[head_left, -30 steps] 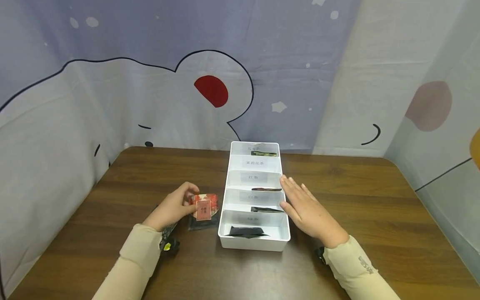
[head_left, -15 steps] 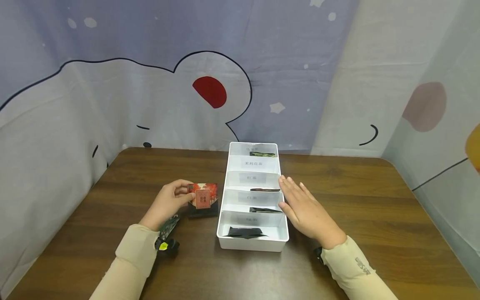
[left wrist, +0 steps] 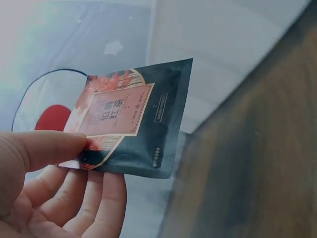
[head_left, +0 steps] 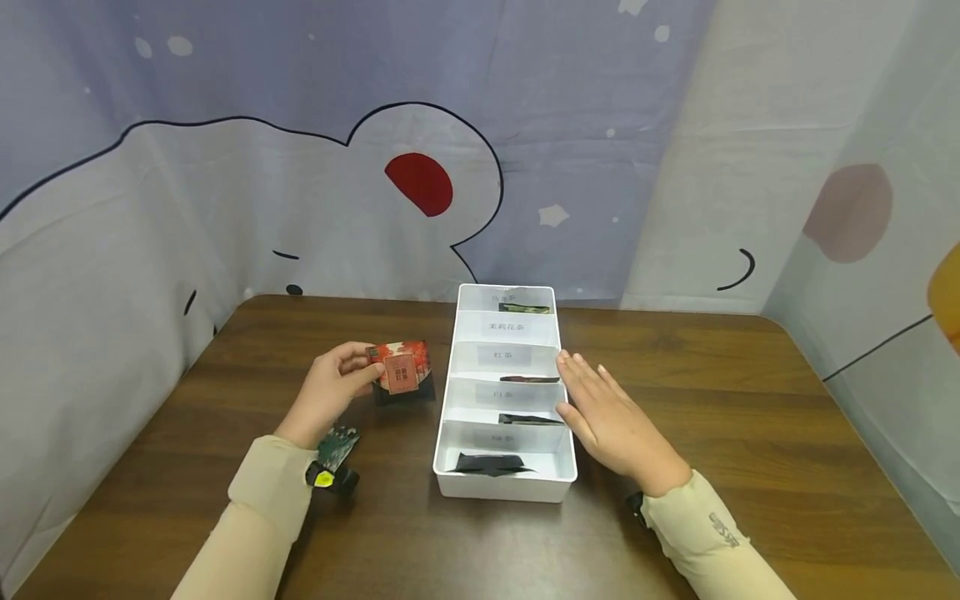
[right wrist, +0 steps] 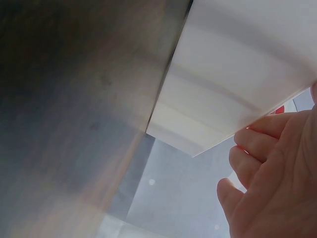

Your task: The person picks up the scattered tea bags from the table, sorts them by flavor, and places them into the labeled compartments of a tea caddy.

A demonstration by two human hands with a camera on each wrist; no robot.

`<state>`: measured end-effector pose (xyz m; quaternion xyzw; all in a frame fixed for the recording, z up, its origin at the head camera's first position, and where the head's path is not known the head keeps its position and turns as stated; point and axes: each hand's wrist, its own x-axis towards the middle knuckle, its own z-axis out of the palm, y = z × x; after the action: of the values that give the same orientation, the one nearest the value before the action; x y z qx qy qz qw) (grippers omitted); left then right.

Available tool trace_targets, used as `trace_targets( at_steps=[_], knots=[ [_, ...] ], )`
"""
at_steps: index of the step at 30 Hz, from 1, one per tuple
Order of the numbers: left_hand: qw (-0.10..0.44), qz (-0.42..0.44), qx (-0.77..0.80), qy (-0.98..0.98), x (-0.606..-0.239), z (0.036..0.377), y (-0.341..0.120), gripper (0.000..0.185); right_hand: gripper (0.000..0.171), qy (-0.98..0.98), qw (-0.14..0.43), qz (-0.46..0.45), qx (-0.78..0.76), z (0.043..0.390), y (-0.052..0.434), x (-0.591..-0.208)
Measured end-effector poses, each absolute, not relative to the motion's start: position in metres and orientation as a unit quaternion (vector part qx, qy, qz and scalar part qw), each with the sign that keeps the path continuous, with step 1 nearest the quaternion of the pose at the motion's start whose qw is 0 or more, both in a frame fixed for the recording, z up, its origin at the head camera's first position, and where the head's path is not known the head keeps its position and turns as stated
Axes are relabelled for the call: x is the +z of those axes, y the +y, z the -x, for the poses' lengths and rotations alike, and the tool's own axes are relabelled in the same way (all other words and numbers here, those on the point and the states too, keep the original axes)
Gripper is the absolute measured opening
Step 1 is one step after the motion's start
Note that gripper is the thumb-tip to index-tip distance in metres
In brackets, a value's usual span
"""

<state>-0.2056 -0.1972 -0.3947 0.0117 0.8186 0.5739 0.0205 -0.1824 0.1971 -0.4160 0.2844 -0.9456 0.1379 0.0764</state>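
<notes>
My left hand [head_left: 330, 392] pinches a dark tea sachet with a red label [head_left: 402, 372] by its left edge, thumb on top, and holds it above the table just left of the white divided tray [head_left: 507, 483]. The left wrist view shows the sachet [left wrist: 133, 119] between thumb and fingers [left wrist: 44, 148]. My right hand [head_left: 611, 421] lies flat with straight fingers against the tray's right wall; the tray wall [right wrist: 237, 64] and my fingers [right wrist: 267, 168] fill the right wrist view. Several of the tray's labelled compartments hold dark sachets [head_left: 491, 463].
A small dark green sachet [head_left: 336, 446] lies on the brown wooden table [head_left: 750, 400] under my left wrist. A printed fabric backdrop [head_left: 300, 183] encloses the table at the back and sides.
My left hand has lifted the red-labelled sachet off the table and moved it away from me. The right hand and tray have stayed in place.
</notes>
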Motion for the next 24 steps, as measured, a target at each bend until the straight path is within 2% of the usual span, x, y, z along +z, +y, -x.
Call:
trace_targets(
  at_steps=[16, 24],
  knots=[
    [-0.059, -0.046, 0.565, 0.821, -0.357, 0.223, -0.168, 0.029, 0.063, -0.945, 0.080, -0.287, 0.136, 0.182, 0.197, -0.416],
    [-0.070, -0.071, 0.574, 0.813, -0.344, 0.230, -0.141, 0.028, 0.064, -0.944, 0.080, -0.288, 0.139, 0.183, 0.197, -0.416]
  ],
)
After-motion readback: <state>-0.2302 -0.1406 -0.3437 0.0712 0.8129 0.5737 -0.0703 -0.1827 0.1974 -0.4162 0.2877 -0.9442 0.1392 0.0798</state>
